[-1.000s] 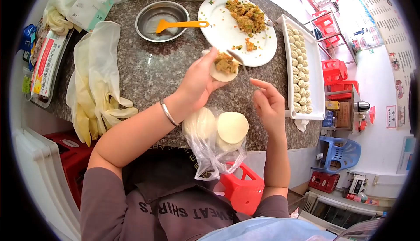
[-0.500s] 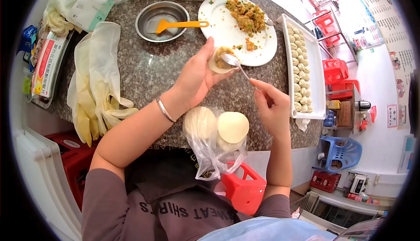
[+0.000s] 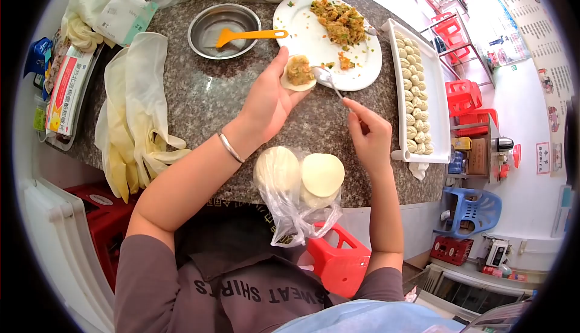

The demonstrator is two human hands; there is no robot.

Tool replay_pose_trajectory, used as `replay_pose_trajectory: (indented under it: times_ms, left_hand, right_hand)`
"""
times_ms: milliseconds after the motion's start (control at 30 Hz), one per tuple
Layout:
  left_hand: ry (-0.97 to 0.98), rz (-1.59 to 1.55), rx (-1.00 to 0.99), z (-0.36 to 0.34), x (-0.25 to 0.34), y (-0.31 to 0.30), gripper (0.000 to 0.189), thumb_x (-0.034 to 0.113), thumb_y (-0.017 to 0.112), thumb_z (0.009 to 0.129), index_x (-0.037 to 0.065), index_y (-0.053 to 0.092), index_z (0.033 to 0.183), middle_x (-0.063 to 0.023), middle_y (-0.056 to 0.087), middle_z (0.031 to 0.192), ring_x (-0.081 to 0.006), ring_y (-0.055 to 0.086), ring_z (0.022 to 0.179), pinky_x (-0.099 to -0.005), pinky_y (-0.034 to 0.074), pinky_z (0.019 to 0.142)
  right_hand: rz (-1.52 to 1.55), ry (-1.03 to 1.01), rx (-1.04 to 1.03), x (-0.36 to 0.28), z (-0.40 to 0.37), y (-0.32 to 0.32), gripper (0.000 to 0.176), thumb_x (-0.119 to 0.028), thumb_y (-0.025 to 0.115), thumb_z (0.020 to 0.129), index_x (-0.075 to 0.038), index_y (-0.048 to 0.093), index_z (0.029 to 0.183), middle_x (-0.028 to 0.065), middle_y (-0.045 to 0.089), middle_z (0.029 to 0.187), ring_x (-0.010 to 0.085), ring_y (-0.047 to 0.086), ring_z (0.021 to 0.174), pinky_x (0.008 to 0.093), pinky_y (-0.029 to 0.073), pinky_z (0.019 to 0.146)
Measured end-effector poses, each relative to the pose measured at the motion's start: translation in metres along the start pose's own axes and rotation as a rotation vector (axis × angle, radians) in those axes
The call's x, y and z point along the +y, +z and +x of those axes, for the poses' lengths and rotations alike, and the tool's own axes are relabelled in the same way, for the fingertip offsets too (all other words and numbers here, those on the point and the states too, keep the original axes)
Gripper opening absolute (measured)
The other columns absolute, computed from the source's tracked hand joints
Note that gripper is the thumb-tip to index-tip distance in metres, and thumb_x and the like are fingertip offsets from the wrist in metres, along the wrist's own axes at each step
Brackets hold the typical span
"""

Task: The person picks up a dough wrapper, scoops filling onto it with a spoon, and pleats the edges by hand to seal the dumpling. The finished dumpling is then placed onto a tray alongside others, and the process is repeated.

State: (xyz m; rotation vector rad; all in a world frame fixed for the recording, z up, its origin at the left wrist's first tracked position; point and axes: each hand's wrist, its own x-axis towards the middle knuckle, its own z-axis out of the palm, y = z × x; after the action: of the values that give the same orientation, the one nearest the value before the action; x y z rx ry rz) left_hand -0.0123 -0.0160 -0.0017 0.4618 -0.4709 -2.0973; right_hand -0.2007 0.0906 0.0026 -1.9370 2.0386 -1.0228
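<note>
In my left hand (image 3: 266, 100) lies a round dough wrapper (image 3: 297, 84) with a mound of chopped filling (image 3: 299, 70) on it. My right hand (image 3: 370, 134) grips the handle of a metal spoon (image 3: 328, 77), whose bowl is beside the wrapper, over the near rim of a white plate (image 3: 302, 37). More filling (image 3: 339, 22) is heaped on the plate. Between my forearms, at the table's near edge, stacked dough wrappers (image 3: 322, 175) rest on a clear plastic bag (image 3: 290, 215).
A metal bowl (image 3: 199, 34) with an orange-handled scraper (image 3: 254, 34) stands behind my left hand. To the right, a white tray (image 3: 439, 109) holds rows of pleated dumplings (image 3: 414, 100). Pale gloves (image 3: 139, 103) and a box (image 3: 66, 91) lie left. A red stool (image 3: 338, 266) stands below.
The spoon has moved off the filling to the right, toward the plate, with my right hand. My left hand has shifted slightly left, and the filling on the wrapper now shows fully.
</note>
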Motion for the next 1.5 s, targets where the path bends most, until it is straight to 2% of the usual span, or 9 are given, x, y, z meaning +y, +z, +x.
replay_pose_trajectory:
  times_ms: [433,500,567,600,700,833,1000,1300,1500]
  left_hand:
    - [-0.003,0.074,0.018,0.001,0.001,-0.007,0.049,0.035,0.043,0.102,-0.003,0.038,0.134,-0.0160,0.051,0.132,-0.0267,0.053,0.122,-0.0412,0.047,0.104]
    - [-0.033,0.091,0.016,-0.001,0.003,-0.005,0.045,0.024,0.051,0.100,-0.002,0.038,0.135,-0.0153,0.052,0.130,-0.0258,0.056,0.119,-0.0379,0.048,0.102]
    - [0.021,0.210,-0.052,-0.004,0.000,-0.002,0.046,0.016,0.054,0.097,-0.002,0.037,0.137,-0.0151,0.054,0.129,-0.0248,0.057,0.118,-0.0356,0.049,0.101]
    - [0.082,0.320,-0.111,-0.006,0.000,-0.001,0.049,0.009,0.058,0.095,-0.001,0.037,0.138,-0.0149,0.055,0.127,-0.0238,0.058,0.116,-0.0333,0.049,0.100]
    - [0.101,0.265,-0.169,-0.009,0.003,0.003,0.059,-0.001,0.062,0.090,-0.006,0.034,0.141,-0.0161,0.058,0.123,-0.0181,0.062,0.110,-0.0253,0.051,0.091]
    - [0.073,0.303,-0.121,-0.010,0.010,0.003,0.051,0.006,0.063,0.092,-0.002,0.043,0.138,-0.0112,0.064,0.115,-0.0161,0.065,0.105,-0.0248,0.055,0.080]
    - [0.270,0.506,-0.091,-0.011,0.006,0.004,0.037,0.008,0.066,0.091,-0.001,0.057,0.125,-0.0086,0.066,0.115,-0.0101,0.063,0.100,-0.0239,0.054,0.077]
    - [0.528,0.878,-0.175,-0.016,-0.003,0.003,0.028,0.007,0.068,0.089,-0.005,0.062,0.114,-0.0125,0.067,0.111,-0.0119,0.065,0.096,-0.0260,0.054,0.083]
    - [0.494,0.711,-0.160,-0.012,-0.006,0.001,0.021,0.003,0.068,0.088,-0.002,0.066,0.108,-0.0110,0.067,0.111,-0.0117,0.064,0.096,-0.0241,0.053,0.083]
  right_hand:
    - [-0.273,-0.167,0.098,0.022,0.020,0.001,0.026,-0.008,0.063,0.086,-0.014,0.070,0.110,0.0057,0.058,0.064,0.0188,0.055,0.049,0.0314,0.044,0.050]
    - [-0.334,-0.070,0.042,0.021,0.026,-0.001,0.023,-0.010,0.064,0.087,-0.014,0.071,0.109,0.0047,0.060,0.070,0.0199,0.060,0.060,0.0322,0.047,0.055]
    - [-0.467,-0.195,0.135,0.022,0.037,0.000,0.023,-0.012,0.065,0.087,-0.014,0.070,0.109,0.0061,0.062,0.079,0.0216,0.062,0.076,0.0333,0.050,0.064]
    - [-0.410,-0.152,0.104,0.015,0.042,-0.001,0.020,-0.013,0.067,0.086,-0.013,0.072,0.105,0.0073,0.065,0.090,0.0233,0.061,0.090,0.0356,0.051,0.073]
    - [-0.103,-0.211,0.091,0.000,0.056,0.007,0.016,-0.014,0.068,0.084,-0.010,0.073,0.100,0.0079,0.066,0.092,0.0228,0.062,0.088,0.0362,0.050,0.078]
    - [0.425,0.029,-0.119,-0.022,0.068,0.015,0.017,-0.012,0.071,0.082,-0.005,0.074,0.096,0.0069,0.069,0.089,0.0159,0.064,0.083,0.0347,0.047,0.082]
    - [0.906,0.153,-0.027,-0.034,0.057,0.026,0.017,-0.002,0.070,0.084,0.003,0.070,0.100,0.0060,0.070,0.096,0.0113,0.062,0.090,0.0243,0.048,0.081]
    - [0.998,0.252,0.022,-0.030,0.048,0.024,0.014,-0.005,0.066,0.090,0.004,0.069,0.100,0.0056,0.069,0.097,0.0098,0.062,0.088,0.0227,0.048,0.079]
    - [0.937,0.101,0.054,-0.028,0.045,0.025,0.014,-0.008,0.068,0.088,0.002,0.070,0.098,0.0061,0.070,0.095,0.0105,0.062,0.090,0.0239,0.047,0.081]
